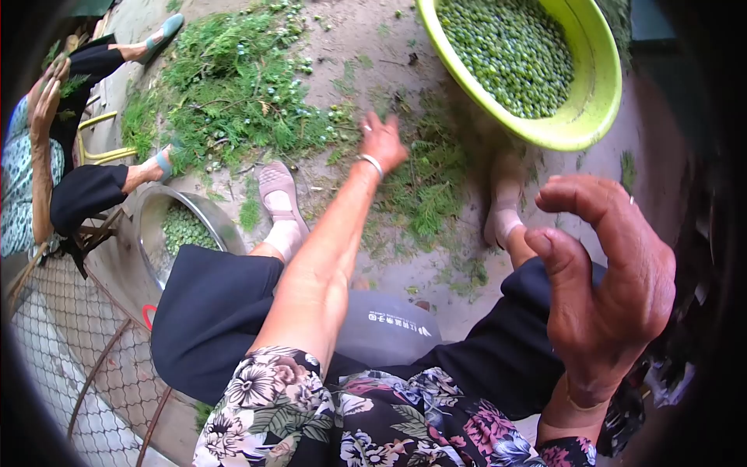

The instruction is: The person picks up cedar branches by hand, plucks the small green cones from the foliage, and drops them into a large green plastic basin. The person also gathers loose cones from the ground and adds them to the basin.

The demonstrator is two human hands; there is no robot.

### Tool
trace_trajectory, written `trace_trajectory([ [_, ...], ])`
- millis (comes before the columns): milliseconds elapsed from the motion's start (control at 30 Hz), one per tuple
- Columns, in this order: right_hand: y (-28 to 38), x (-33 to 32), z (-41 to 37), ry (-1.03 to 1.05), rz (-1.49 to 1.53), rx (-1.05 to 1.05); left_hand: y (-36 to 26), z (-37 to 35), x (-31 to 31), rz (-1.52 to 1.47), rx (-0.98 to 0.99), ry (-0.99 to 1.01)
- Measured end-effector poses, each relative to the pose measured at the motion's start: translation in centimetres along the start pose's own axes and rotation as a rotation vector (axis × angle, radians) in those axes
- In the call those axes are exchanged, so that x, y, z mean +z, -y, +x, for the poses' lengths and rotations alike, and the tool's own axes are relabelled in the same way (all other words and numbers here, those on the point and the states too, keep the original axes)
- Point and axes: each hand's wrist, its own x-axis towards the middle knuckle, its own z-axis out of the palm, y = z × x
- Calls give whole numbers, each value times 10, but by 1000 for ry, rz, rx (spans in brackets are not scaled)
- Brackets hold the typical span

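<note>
My left hand (381, 144), with a bracelet at its wrist, reaches out over the ground beside the pile of green sprigs (241, 93). Its fingers are bent and smeared, and whether they hold anything cannot be made out. Raised close to the camera at the right, my right hand (611, 268) has its thumb and curved forefinger apart, with nothing between them. Loose sprigs (432, 175) lie between my feet. Beyond my right hand stands a yellow-green basin (603, 93) holding many small green berries (510, 58).
At the left sits another person (35, 171), hands raised. A metal bowl (226, 222) with green berries stands beside my left knee. Near it are a wire mesh panel (58, 358) and a yellow metal frame (105, 156). A grey plastic item (377, 331) lies between my legs.
</note>
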Motion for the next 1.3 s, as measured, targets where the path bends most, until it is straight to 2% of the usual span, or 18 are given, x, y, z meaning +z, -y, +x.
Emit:
trace_trajectory([
  [33,1,1,1,4,-2,11,-5,-1,1,6,35,132],
  [100,4,1,2,15,9,0,-1,-7,-1,-341,199,397],
  [133,6,1,3,36,4,18,1,-15,-3,-423,228,198],
  [167,7,2,4,58,0,38,11,-11,-7,-422,223,189],
  [233,7,5,3,70,19,24,50,2,-21,-237,148,-234],
  [300,8,8,4,79,37,12,95,14,-48,4,132,-564],
  [367,10,10,5,108,21,12,133,18,-74,33,-121,-604],
  [433,10,13,7,117,28,8,166,17,-79,1,-454,-549],
  [467,11,15,9,122,35,4,185,21,-71,-316,-660,-500],
  [533,10,17,12,119,34,-35,176,17,-76,-1018,-997,-414],
  [567,9,19,12,119,38,-67,178,15,-73,-1023,-997,-411],
  [667,9,20,11,116,53,-49,169,1,-81,-1201,-833,-405],
  [767,6,19,8,91,83,-123,157,-7,-136,-1368,-727,-329],
  [967,5,19,3,50,58,-87,153,-28,-264,-1351,-457,-303],
  [1033,-1,24,4,-78,56,-188,135,-42,-308,-1279,-386,-262],
  [1067,2,20,8,15,49,-139,131,-48,-323,-1254,-355,-226],
  [1133,4,24,9,0,54,-154,105,-71,-360,-1195,-285,-165],
  [1300,19,35,19,53,99,-161,19,-128,-397,-1268,-253,-283],
])
